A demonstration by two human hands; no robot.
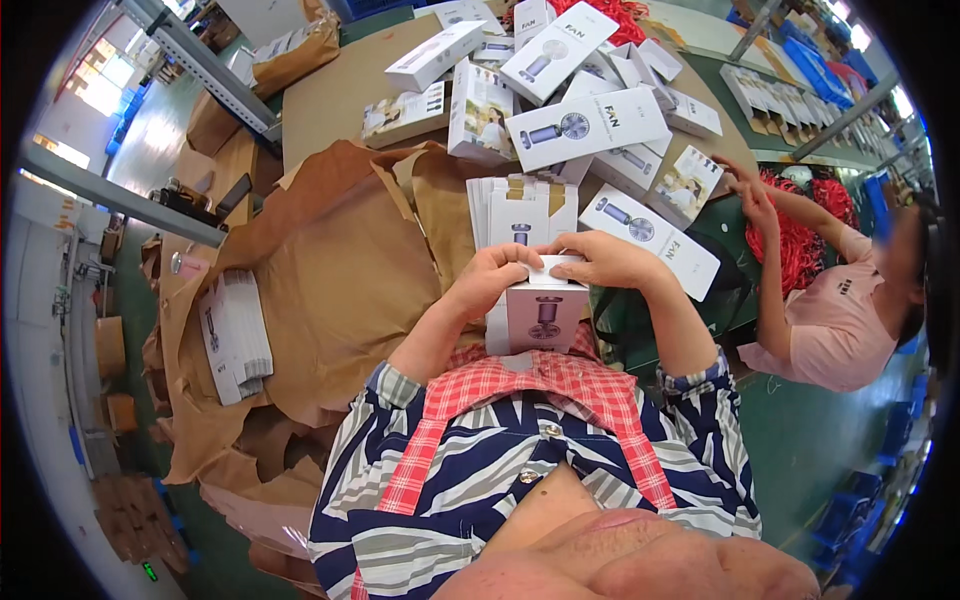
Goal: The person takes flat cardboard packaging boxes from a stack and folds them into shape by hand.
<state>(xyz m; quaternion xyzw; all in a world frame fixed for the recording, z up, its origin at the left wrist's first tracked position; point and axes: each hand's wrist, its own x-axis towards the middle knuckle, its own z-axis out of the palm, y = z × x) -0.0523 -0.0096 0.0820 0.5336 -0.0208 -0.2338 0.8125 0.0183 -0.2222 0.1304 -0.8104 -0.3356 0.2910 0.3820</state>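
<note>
Close to my body I hold a white carton [546,318] with a purple handheld fan pictured on it, its top end facing up. My left hand [494,274] grips the left side of that end, the thumb on a white flap. My right hand [610,262] closes on the other side, fingertips pressing the same end. The two hands almost meet there. Just beyond them lies a stack of flat folded cartons [519,208] with the same print, partly covered by my fingers.
A heap of white fan boxes [590,130] covers the table's far side. Torn brown wrapping paper [330,260] spreads at left, with another stack of flat cartons [236,335] on it. A co-worker in pink [835,335] reaches toward a box at right, near red shredded filler [790,225].
</note>
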